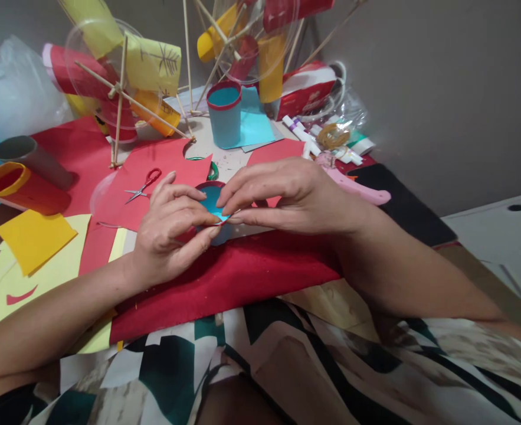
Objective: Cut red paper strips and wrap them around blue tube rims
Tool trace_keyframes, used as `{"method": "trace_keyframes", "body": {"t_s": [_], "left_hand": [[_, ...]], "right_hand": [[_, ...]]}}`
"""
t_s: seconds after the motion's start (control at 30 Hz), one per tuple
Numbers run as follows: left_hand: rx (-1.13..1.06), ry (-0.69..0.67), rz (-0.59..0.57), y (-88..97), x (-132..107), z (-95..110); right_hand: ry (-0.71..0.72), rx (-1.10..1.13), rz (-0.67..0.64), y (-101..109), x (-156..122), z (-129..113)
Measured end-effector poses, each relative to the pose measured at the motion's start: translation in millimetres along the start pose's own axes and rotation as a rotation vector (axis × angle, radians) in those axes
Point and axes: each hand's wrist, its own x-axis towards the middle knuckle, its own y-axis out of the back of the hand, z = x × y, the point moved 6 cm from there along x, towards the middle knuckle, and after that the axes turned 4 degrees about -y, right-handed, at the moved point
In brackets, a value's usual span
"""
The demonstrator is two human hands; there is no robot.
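My left hand (174, 227) and my right hand (287, 198) meet at the middle of the table, both with fingers pinched on a small blue paper tube with a red rim (213, 200). The tube is mostly hidden by my fingers. Under my hands lies a dark red sheet (242, 277). Small red-handled scissors (144, 185) rest on a lighter red sheet (154, 171), just left of my left hand.
A taller blue tube with a red rim (224, 115) stands behind. Red, grey and orange paper rolls (21, 183) lie at the left. Stick-and-paper wheels (123, 77) stand at the back. Glue sticks (302, 133), a pink tool (357, 186) and yellow paper (34, 239) lie around.
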Motion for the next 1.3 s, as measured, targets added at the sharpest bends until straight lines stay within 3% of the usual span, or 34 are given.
{"method": "trace_keyframes", "body": {"t_s": [0.23, 0.33, 0.67, 0.77, 0.87, 0.97, 1.07, 1.17, 1.3], "left_hand": [[0.013, 0.023, -0.036, -0.8, 1.2, 2.4], [0.021, -0.004, -0.043, -0.7, 2.3, 7.4], [0.041, -0.011, -0.055, -5.4, 3.0, 9.8], [-0.069, 0.061, -0.056, -0.9, 4.9, 2.5], [-0.334, 0.186, -0.016, 8.1, 7.9, -10.9], [-0.628, 0.346, -0.016, 11.0, 8.5, -27.1], [-0.815, 0.462, -0.028, 8.0, 7.5, -37.3], [-0.973, 0.483, -0.074, 0.5, 9.1, -36.1], [-1.110, 0.484, -0.116, -7.5, 12.1, -30.0]], "right_hand": [[-0.269, -0.034, 0.423, 21.2, -1.8, 20.2], [-0.321, -0.013, 0.419, 16.5, -0.5, 26.5], [-0.268, -0.008, 0.393, 7.3, 2.4, 32.1], [-0.284, 0.039, 0.428, 9.7, 1.4, 31.9], [-0.361, 0.149, 0.450, 13.9, -1.1, 33.3], [-0.397, 0.370, 0.369, 13.7, -1.1, 35.9], [-0.359, 0.570, 0.179, 7.6, 2.0, 37.0], [-0.285, 0.643, -0.010, -1.3, 4.9, 37.3], [-0.178, 0.747, -0.106, -11.5, 8.1, 36.3]]}}
